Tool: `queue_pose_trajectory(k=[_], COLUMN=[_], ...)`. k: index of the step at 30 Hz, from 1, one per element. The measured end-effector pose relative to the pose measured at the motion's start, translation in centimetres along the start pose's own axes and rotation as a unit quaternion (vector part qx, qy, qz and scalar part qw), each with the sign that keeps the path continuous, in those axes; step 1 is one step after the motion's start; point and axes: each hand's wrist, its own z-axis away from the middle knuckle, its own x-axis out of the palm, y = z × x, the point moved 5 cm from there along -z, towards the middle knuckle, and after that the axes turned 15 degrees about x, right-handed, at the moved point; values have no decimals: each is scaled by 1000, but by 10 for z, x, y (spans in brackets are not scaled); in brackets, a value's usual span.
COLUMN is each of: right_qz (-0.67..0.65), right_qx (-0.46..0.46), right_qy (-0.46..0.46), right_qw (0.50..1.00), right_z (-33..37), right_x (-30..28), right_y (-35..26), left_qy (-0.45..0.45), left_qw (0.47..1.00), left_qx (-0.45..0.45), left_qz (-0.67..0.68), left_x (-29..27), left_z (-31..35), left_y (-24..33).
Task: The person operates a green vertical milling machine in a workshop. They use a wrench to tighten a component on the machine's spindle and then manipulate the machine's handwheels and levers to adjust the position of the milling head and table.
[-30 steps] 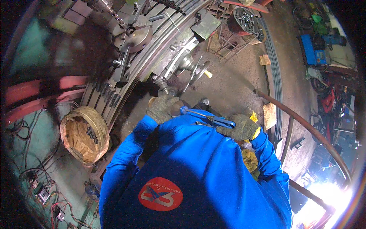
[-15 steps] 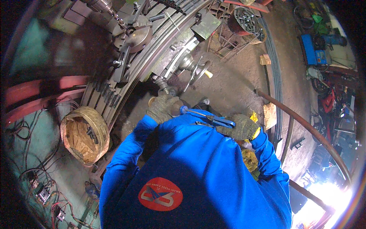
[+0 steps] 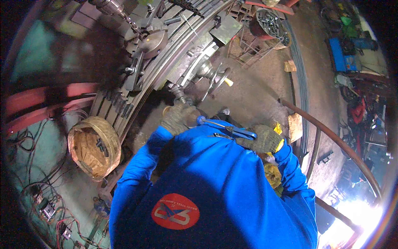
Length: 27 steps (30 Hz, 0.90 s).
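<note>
In a grey knit work glove, my left hand (image 3: pixel 178 119) is closed at the end of a metal shaft (image 3: pixel 177 92) on the machine's side. It appears to grip a crank handle there, but the glove covers most of it. A tan round end (image 3: pixel 166 111) shows beside the glove. My right hand (image 3: pixel 264 139), in a grey glove with a yellow cuff, is beside the front of my blue shirt (image 3: pixel 232 182). Its fingertips are hidden, as is anything in them. Blue-ended slim tools (image 3: pixel 228 128) lie across the shirt's chest between both hands.
A drill bit (image 3: pixel 133 25) hangs over clamped work on the slotted machine table (image 3: pixel 159 66). A handwheel (image 3: pixel 217 81) with a pale knob sits ahead. A round lined container (image 3: pixel 94 148) stands left, cables (image 3: pixel 54 207) below it. On the right are a brown pipe (image 3: pixel 336 139) and bright glare.
The whole view has shifted slightly, so the machine and floor items appear a little farther right. Both hands keep nearly the same places and poses.
</note>
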Motion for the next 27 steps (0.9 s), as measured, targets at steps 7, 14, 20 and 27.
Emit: queue_pose_trajectory(k=[7,14,20,27], right_qz=[-16,7,-35,-8], right_qx=[-19,-19,-50,-27], right_qy=[-4,2,7,1], right_qw=[1000,1000,998,1000], right_z=[3,-9,-8,-9], right_x=[-2,10,10,15], right_y=[-3,10,7,19], left_qy=[49,47,39,6], left_qw=[999,998,999,999], left_qx=[13,37,37,32], left_qz=[7,24,-8,-27], left_x=[-4,-3,-5,-1], left_z=[4,8,5,-2], left_y=[1,-2,-2,-3])
